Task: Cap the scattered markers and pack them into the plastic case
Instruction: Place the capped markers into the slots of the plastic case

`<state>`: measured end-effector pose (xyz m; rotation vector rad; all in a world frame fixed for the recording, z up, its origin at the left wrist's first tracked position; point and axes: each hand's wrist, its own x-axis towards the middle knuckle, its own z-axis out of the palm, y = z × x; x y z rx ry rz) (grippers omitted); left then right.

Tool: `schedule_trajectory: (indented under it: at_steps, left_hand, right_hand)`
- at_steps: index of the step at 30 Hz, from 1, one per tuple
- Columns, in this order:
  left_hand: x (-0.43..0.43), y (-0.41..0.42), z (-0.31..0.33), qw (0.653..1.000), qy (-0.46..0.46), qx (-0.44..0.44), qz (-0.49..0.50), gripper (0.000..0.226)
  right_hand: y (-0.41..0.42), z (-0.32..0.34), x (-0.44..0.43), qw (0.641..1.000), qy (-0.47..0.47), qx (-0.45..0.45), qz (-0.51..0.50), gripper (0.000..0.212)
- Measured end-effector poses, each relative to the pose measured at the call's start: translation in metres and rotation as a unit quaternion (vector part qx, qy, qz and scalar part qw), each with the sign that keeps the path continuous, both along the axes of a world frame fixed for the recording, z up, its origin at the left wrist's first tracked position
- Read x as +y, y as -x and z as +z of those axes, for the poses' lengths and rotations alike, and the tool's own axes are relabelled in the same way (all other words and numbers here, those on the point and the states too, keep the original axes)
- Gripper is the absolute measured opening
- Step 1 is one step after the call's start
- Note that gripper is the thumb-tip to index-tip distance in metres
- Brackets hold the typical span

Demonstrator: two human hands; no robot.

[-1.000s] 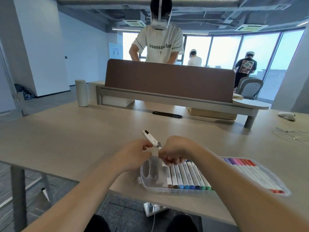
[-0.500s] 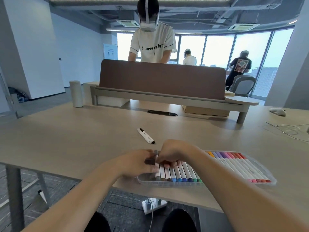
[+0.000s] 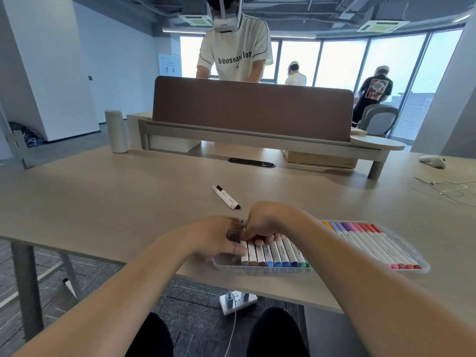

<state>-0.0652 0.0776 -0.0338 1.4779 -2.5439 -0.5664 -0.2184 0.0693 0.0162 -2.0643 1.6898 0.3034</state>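
A clear plastic case [image 3: 319, 271] lies at the desk's near edge, holding a row of white markers [image 3: 278, 253] with coloured caps; red and pink ones [image 3: 373, 243] fill its right part. Both hands meet over the case's left end. My left hand [image 3: 219, 238] and my right hand [image 3: 268, 222] pinch a grey-capped marker [image 3: 233, 234] that sits low against the leftmost markers. My fingers hide most of its barrel. A loose white marker with dark ends [image 3: 226, 197] lies on the desk just beyond my hands.
A brown divider screen [image 3: 252, 106] on a shelf crosses the desk's far side, with a person standing behind it. A grey cylinder [image 3: 116, 131] stands far left. A white cable [image 3: 448, 188] and a white device [image 3: 432, 161] lie far right. A power strip [image 3: 238, 300] is on the floor.
My hands have come down from above the case to its left end, bringing the grey-capped marker in among the packed markers. The loose marker has stayed put.
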Motion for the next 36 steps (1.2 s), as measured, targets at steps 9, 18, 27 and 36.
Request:
schedule_trajectory:
  at_steps: [9, 18, 27, 36]
  left_hand:
    - [-0.014, -0.007, 0.01, 0.988, 0.014, 0.123, 0.095, 0.045]
    - [-0.059, -0.027, 0.013, 0.935, 0.035, 0.282, 0.213, 0.016]
    - [-0.086, -0.039, 0.01, 0.914, 0.015, 0.325, 0.244, 0.016]
    - [-0.078, -0.042, 0.006, 0.914, 0.006, 0.318, 0.25, 0.019]
  right_hand:
    - [0.003, 0.001, -0.02, 0.999, 0.026, -0.036, -0.024, 0.043]
    - [-0.031, -0.018, -0.089, 0.972, 0.212, -0.057, -0.08, 0.023]
    - [-0.059, -0.025, -0.129, 0.974, 0.211, -0.022, -0.083, 0.026]
    - [-0.072, -0.028, -0.125, 0.965, 0.252, 0.021, -0.072, 0.012]
